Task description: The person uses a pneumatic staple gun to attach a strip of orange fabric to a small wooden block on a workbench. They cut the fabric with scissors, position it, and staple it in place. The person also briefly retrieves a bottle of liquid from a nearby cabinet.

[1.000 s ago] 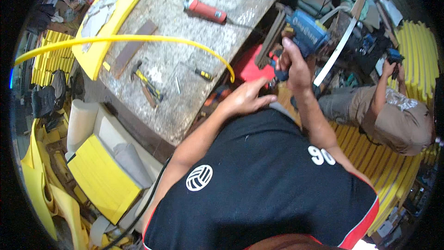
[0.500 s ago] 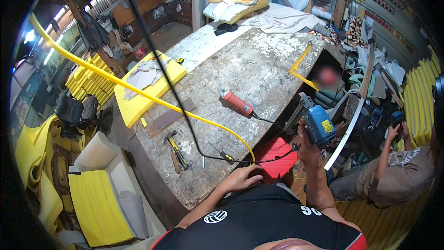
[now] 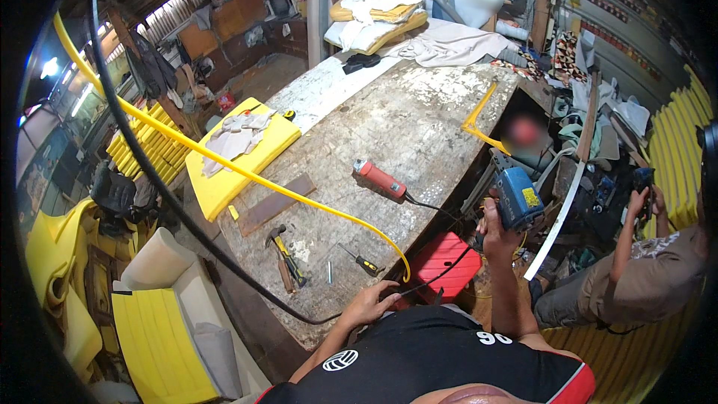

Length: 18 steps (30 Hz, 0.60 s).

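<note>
My right hand [image 3: 491, 228] is wrapped round the handle of a boxy blue power tool [image 3: 517, 198], held up off the table's right edge. A black power cord [image 3: 441, 272] leads from beside that hand to my left hand [image 3: 370, 304], whose fingers are curled on it at the table's front edge. Beyond the left hand, the cord [image 3: 194, 232] swings in a wide arc up the left side. A yellow hose [image 3: 329, 211] ends just past the left fingertips. On the worn table [image 3: 351, 127] lie a red power tool [image 3: 379, 179], a hammer [image 3: 288, 254] and a screwdriver [image 3: 360, 259].
Yellow foam with cloth on it [image 3: 239, 135] lies at the table's left. A red case [image 3: 446, 263] sits below the front right edge. At the right, a co-worker [image 3: 643, 277] holds a dark tool near a long white strip [image 3: 555, 221]. A partly upholstered sofa [image 3: 168, 329] stands lower left.
My left hand has moved slightly left and down, and its fingers have closed on the black cord. The cord's arc has swung far to the left. The right hand keeps the blue tool raised.
</note>
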{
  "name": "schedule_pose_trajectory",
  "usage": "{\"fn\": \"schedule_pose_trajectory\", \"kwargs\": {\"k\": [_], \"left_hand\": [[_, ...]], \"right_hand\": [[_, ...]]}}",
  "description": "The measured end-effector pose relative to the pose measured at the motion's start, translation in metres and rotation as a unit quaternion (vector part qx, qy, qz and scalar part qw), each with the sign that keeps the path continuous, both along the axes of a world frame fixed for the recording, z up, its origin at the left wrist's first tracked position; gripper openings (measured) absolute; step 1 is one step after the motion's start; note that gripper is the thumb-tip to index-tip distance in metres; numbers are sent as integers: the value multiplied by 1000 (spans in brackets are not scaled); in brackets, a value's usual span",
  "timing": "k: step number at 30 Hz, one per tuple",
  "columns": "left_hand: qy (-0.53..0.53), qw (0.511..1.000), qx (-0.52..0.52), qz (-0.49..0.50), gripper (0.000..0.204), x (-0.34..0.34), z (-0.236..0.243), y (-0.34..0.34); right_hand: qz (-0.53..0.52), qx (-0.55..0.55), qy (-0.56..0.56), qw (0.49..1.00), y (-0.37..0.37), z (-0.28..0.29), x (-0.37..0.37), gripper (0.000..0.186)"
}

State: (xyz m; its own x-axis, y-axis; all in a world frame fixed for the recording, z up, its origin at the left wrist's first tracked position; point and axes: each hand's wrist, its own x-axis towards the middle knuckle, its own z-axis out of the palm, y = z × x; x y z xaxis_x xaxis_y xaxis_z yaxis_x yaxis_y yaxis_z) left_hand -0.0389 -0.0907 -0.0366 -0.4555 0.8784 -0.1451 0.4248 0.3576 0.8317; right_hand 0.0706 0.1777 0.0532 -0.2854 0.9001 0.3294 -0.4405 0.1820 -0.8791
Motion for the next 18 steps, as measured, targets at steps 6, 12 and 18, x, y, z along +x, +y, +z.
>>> {"fn": "schedule_pose_trajectory", "kwargs": {"k": [6,12,18], "left_hand": [[-48,998,-7,-38,41,-5,7,-2],[-65,994,-7,-84,36,-11,1,-24],[-93,994,-52,-1,41,2,5,-37]], "right_hand": [[-5,29,-67,997,-3,-13,12,24],[84,-64,-112,988,5,-17,29,14],[187,-182,-135,956,27,-50,30,25]]}}
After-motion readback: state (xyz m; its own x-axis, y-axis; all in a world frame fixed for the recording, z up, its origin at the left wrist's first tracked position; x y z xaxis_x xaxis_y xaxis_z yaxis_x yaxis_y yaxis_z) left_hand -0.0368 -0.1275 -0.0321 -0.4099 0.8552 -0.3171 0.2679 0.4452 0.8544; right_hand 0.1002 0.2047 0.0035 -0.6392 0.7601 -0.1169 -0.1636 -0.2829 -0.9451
